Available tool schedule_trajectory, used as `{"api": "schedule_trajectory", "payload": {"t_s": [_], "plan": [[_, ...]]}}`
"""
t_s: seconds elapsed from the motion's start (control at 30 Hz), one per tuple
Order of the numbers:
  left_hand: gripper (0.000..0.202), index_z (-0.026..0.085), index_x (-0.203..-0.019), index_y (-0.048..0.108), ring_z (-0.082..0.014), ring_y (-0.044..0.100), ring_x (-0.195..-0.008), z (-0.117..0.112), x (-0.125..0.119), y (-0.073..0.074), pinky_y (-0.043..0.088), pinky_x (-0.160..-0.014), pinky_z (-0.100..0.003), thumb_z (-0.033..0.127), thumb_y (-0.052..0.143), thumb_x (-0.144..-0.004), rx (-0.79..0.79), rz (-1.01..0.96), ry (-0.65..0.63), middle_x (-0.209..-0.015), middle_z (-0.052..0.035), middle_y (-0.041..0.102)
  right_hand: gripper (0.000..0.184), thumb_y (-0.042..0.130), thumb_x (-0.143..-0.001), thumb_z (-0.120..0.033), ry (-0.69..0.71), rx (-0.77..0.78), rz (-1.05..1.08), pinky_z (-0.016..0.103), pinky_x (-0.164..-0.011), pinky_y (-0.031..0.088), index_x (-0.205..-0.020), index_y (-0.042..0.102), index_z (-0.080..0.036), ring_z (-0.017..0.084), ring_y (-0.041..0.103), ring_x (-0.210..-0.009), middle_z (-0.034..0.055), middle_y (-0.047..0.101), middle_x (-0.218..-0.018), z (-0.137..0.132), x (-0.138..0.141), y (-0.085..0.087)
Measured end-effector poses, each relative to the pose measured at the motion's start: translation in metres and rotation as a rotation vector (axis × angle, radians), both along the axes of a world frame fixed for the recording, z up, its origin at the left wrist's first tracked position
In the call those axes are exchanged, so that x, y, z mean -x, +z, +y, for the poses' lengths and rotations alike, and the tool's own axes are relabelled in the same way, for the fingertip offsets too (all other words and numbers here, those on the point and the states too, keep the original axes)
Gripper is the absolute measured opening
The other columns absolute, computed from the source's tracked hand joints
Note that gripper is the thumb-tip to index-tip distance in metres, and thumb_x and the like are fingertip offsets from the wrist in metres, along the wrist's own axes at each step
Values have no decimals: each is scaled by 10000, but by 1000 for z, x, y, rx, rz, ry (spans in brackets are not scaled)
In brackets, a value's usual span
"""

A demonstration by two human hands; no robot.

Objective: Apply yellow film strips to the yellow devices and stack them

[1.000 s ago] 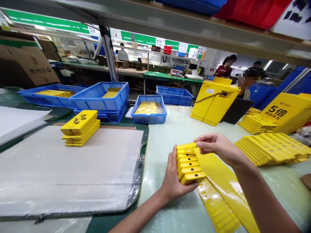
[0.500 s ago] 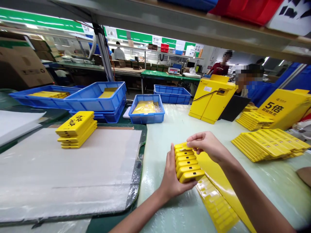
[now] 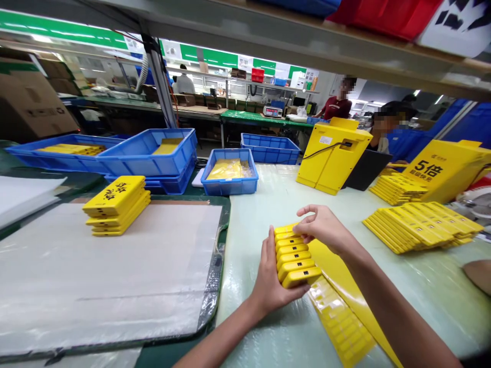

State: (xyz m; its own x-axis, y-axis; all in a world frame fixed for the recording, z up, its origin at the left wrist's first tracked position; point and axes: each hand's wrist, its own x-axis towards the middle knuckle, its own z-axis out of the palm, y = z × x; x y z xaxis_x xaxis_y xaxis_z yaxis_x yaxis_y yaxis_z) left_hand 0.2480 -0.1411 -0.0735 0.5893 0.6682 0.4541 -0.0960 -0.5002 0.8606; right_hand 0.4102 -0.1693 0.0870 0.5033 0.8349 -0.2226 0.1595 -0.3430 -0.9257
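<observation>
The left hand (image 3: 268, 281) cups a stack of yellow plastic cases (image 3: 295, 258), its fingers (image 3: 271, 255) wrapped up the stack's side. The right hand (image 3: 322, 227) has its fingers (image 3: 301, 225) curled together, tips pressed on the stack's top end. Just below the fingers lies a yellow moulded sheet (image 3: 339, 322) on the bench (image 3: 422, 301); to their right, a wider pile of cases (image 3: 418, 227).
</observation>
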Motion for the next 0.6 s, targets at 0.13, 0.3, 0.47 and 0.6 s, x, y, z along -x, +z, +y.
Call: {"api": "schedule_trajectory", "payload": {"t_s": [0.13, 0.3, 0.47, 0.6], "plan": [[1437, 263, -1733, -12, -434, 406, -1501, 0, 0, 1, 336, -1278, -668, 617, 922, -700, 0, -12, -2, -1634, -186, 361, 407, 745, -600, -62, -5, 33, -23, 218, -485, 520, -934, 547, -186, 137, 624, -484, -36, 661, -547, 3, -1, -2], [1425, 263, -1732, 17, -433, 406, -1509, 0, 0, 3, 339, -1283, -661, 607, 931, -694, 1, -31, -11, -1631, -178, 373, 386, 755, -611, -88, 18, -18, 6, 217, -499, 530, -906, 530, -193, 120, 606, -483, -51, 643, -541, 1, 0, 4], [1423, 271, -1731, 11, -441, 389, -1524, 0, 0, 3, 349, -1282, -664, 577, 938, -695, 1, -36, -13, -1630, -179, 364, 374, 767, -609, -64, 13, -3, 6, 214, -499, 532, -874, 534, -189, 122, 616, -486, -45, 645, -544, 0, 0, 2], [1417, 278, -1729, 20, -436, 395, -1524, -1, -1, 2, 348, -1284, -664, 572, 941, -694, 4, -50, -17, -1649, -180, 339, 359, 772, -630, -34, 11, 22, 17, 214, -497, 541, -862, 542, -183, 126, 633, -489, -40, 651, -556, -1, -1, -1]]}}
